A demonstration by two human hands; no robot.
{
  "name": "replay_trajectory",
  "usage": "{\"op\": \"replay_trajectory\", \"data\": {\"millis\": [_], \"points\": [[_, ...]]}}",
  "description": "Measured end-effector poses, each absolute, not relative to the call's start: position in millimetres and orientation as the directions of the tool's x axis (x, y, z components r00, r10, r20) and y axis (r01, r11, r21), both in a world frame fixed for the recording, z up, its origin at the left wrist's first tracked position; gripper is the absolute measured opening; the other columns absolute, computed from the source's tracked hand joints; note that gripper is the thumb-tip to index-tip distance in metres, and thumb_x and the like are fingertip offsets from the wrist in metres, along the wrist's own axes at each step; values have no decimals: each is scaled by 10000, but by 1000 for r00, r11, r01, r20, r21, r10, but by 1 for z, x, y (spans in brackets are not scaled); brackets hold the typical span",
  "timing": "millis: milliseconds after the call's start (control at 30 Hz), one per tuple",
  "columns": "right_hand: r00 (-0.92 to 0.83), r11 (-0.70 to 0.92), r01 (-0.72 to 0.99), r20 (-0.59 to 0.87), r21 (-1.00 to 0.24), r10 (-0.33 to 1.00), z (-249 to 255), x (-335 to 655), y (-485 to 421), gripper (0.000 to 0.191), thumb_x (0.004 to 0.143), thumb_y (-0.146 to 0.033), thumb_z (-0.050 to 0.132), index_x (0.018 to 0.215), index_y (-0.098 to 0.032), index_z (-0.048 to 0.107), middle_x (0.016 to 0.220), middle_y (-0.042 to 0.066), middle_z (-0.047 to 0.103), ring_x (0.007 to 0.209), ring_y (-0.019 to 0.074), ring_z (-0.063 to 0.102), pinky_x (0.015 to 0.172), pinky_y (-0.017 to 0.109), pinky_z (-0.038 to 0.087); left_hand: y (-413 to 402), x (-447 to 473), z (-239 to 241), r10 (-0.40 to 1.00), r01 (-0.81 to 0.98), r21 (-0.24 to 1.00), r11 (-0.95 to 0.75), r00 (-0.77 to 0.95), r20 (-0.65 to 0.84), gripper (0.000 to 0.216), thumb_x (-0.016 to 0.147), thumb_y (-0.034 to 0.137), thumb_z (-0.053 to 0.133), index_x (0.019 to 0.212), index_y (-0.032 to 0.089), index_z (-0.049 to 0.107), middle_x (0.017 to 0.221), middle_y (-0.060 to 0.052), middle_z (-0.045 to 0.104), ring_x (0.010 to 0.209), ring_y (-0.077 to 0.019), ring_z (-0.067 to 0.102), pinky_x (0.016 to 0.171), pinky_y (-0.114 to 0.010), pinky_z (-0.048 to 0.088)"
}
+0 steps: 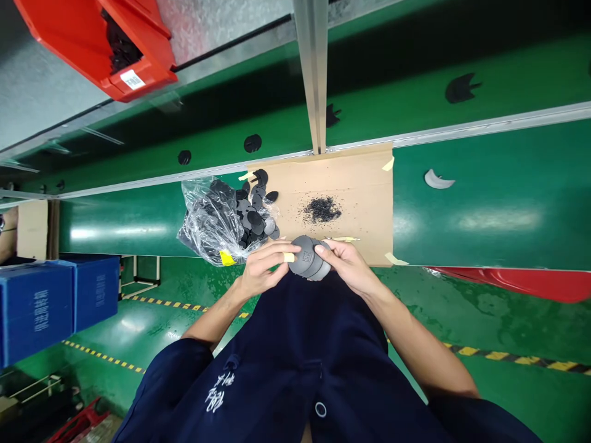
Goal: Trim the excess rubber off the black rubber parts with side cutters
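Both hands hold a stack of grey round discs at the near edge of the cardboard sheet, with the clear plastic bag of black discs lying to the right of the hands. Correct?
Not quite. The head view shows the clear plastic bag of black discs to the left of the hands, not the right. The rest holds: left hand and right hand grip the stack of grey round discs at the near edge of the cardboard sheet.

We wear a dark navy work shirt with short sleeves that end above the elbows, leaving both forearms bare. Small white characters are stitched or printed down the chest on our left side. A seam or placket runs across the middle of the fabric, and a round metal snap or button sits near the lower centre. A strip of pale yellow tape wraps one fingertip of our left hand. Our right hand is bare, with no glove, watch or ring visible.
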State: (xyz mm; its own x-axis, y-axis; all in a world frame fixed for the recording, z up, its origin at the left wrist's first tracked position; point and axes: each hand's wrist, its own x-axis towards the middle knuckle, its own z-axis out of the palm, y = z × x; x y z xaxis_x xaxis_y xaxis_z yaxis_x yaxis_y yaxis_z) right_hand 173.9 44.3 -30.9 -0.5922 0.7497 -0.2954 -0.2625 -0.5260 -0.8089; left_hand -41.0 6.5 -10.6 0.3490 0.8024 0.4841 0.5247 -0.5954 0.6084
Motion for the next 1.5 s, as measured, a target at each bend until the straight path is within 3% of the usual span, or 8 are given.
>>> {"op": "replay_trajectory", "data": {"millis": [333,533,667,800,900,1000,1200,1500], "points": [[-587,-545,-243,-326,-802,741,-30,176,43,485,817,-648,769,758,-190,621,640,-26,616,597,142,594,608,284,521,11,-47,-12,748,506,552,-663,418,515,169,929,72,619,990,208,698,1042,-58,807,1051,-192,764,979,-436,645],[-566,-523,-254,-313,-814,763,-28,174,42,493,727,-624,853,791,-189,631,693,-36,591,636,121,547,604,252,487,11,-47,-12,739,512,534,-673,424,524,159,930,75,626,984,205,701,1036,-55,805,1055,-185,757,969,-418,651],[-532,-469,-252,-284,-847,798,-25,175,40,455,769,-610,824,838,-194,653,717,-32,581,649,122,539,631,257,492,6,-45,-12,770,527,564,-636,384,509,202,985,113,559,1052,219,718,1130,-65,784,1125,-198,735,1000,-431,628],[-406,-315,-193,-217,-929,888,-24,177,35,437,818,-619,780,911,-200,693,779,-6,631,690,142,579,654,265,516,1,-33,-8,933,432,830,-353,96,347,393,1019,432,589,1337,208,643,1221,-140,728,1092,-233,725,948,-396,613],[-315,-149,-139,-99,-979,944,-28,176,29,399,874,-598,735,945,-206,713,838,13,684,720,155,625,662,270,539,2,-19,1,970,349,905,-242,77,229,521,951,572,647,1293,182,684,1058,-110,749,913,-195,720,834,-321,598],[-257,22,-91,45,-996,965,-33,176,25,319,915,-537,716,946,-220,726,815,13,712,683,159,652,611,271,550,6,-9,13,970,392,888,-243,77,231,327,916,442,749,1115,183,767,935,-62,747,817,-149,682,787,-270,567],[-196,323,-65,330,-944,924,-32,178,23,103,953,-311,713,1033,-253,740,934,31,806,782,189,776,746,309,656,10,-4,27,930,382,848,-367,163,329,287,928,334,748,1175,189,757,983,-82,754,885,-168,694,788,-289,571],[-302,618,61,576,-783,760,-20,195,35,224,895,-78,729,1075,-209,758,1001,77,811,848,196,793,777,293,681,14,-10,40,799,483,637,-601,380,465,323,952,238,710,1256,131,680,994,-118,741,852,-164,649,769,-319,557]]}}
